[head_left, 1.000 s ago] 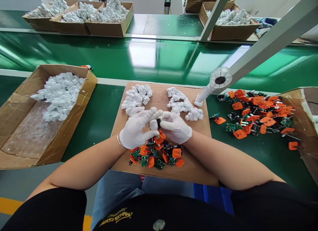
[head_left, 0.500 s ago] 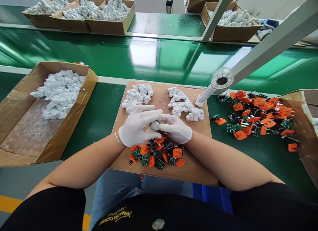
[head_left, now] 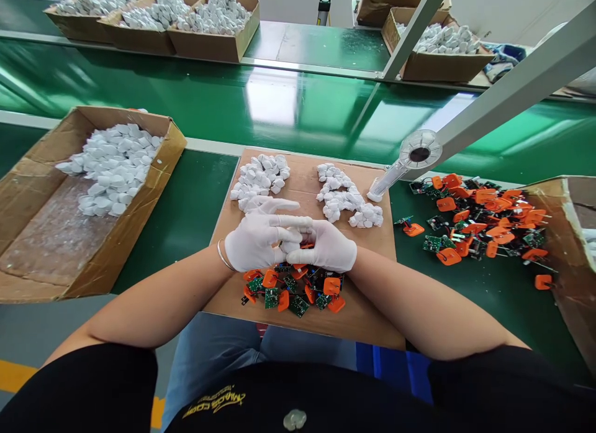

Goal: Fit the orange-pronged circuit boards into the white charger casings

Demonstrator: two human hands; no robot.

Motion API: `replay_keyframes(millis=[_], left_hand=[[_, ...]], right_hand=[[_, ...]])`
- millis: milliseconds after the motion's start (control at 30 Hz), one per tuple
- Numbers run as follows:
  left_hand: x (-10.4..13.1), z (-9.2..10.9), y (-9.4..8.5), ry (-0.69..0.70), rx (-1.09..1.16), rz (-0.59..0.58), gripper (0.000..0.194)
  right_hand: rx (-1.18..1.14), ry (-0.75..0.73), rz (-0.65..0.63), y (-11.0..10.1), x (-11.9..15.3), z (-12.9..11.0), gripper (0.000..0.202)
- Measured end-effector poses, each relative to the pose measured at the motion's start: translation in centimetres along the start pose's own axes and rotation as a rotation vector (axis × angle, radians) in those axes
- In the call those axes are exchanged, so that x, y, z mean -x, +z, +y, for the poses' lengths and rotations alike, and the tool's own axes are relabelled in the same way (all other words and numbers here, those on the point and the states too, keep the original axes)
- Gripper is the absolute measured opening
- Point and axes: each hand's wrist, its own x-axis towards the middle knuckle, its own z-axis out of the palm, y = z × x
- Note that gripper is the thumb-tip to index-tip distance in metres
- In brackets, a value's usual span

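White gloves cover both hands, which meet above the near half of a cardboard sheet [head_left: 367, 302]. My left hand [head_left: 254, 240] curls its thumb and fingers around a small white plastic piece [head_left: 287, 246], partly hidden. From the other side my right hand [head_left: 328, 246] pinches at this same piece, its thumb beneath. Some orange and dark detail shows between the hands; whether it is held or lies below, I cannot tell. Just under them is a pile of green circuit boards with orange plastic parts [head_left: 298, 287]. Beyond lie two groups of white pieces [head_left: 261, 175] [head_left: 338, 194].
At left stands a cardboard box [head_left: 41, 246] with loose white pieces. On the right are more orange parts with boards [head_left: 488, 215], beside another box [head_left: 568, 265]. A small clear-bladed fan [head_left: 419, 153] stands near a slanted metal post [head_left: 503, 100]. Filled boxes [head_left: 242, 41] line the back shelf.
My hands have turned slightly around the white piece, and my right thumb now reaches farther left beneath it. Orange detail shows between the hands. The view has shifted slightly.
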Motion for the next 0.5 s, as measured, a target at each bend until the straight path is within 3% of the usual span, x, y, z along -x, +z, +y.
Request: replay_keyframes(millis=[133, 300, 500], left_hand=[[-0.1, 0.2, 0.5, 0.094, -0.116, 0.067, 0.008], [-0.3, 1.0, 0.9, 0.090, -0.229, 0.021, 0.002], [-0.1, 0.3, 0.5, 0.009, -0.141, 0.077, 0.010]], right_hand=[[-0.063, 0.009, -0.009, 0.4, -0.1, -0.1, 0.046], [-0.098, 0.004, 0.092, 1.1, -0.1, -0.1, 0.040], [-0.082, -0.009, 0.047, 0.4, 0.1, 0.4, 0.032]])
